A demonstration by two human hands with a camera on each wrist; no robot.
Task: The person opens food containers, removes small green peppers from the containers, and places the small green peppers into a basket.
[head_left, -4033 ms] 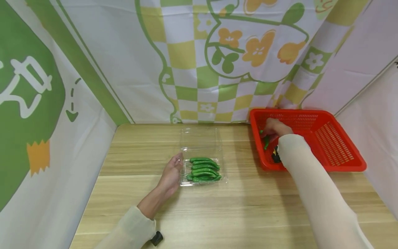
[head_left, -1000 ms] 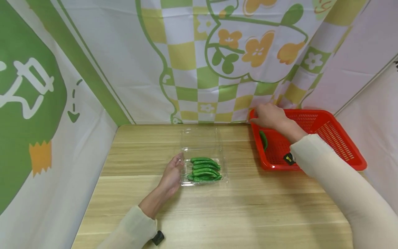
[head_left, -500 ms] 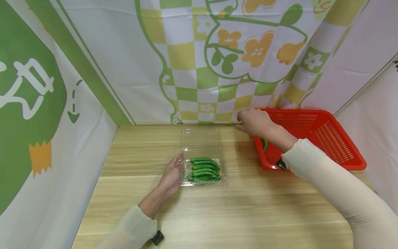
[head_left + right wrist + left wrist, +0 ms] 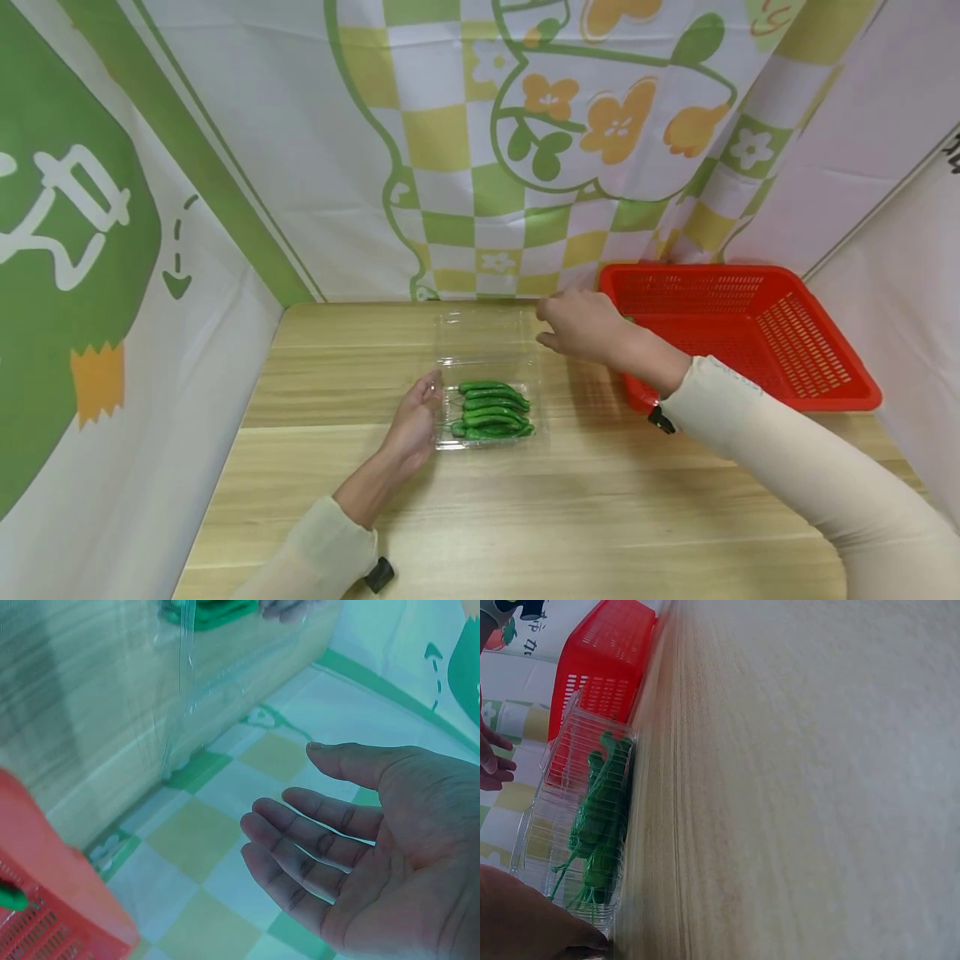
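A clear plastic clamshell container [image 4: 483,442] lies unfolded on the table, its lid [image 4: 480,333] laid back toward the curtain. Several green chili peppers [image 4: 491,412] rest side by side in its base. My left hand [image 4: 411,421] holds the left edge of the base; in the left wrist view its thumb [image 4: 532,922] is at the container's near end. My right hand [image 4: 581,325] hovers between the lid and the red basket. In the right wrist view its palm shows, fingers [image 4: 300,862] loosely bent and holding nothing.
The red plastic basket [image 4: 825,333] stands at the back right, with a green chili pepper [image 4: 11,896] partly visible inside it. A patterned curtain [image 4: 495,192] hangs behind the wooden table [image 4: 525,525], and white cloth walls rise on both sides.
My right hand has come out of the red basket and moved left and toward me, nearing the container's lid. My left hand and the peppers in the container have stayed in place.
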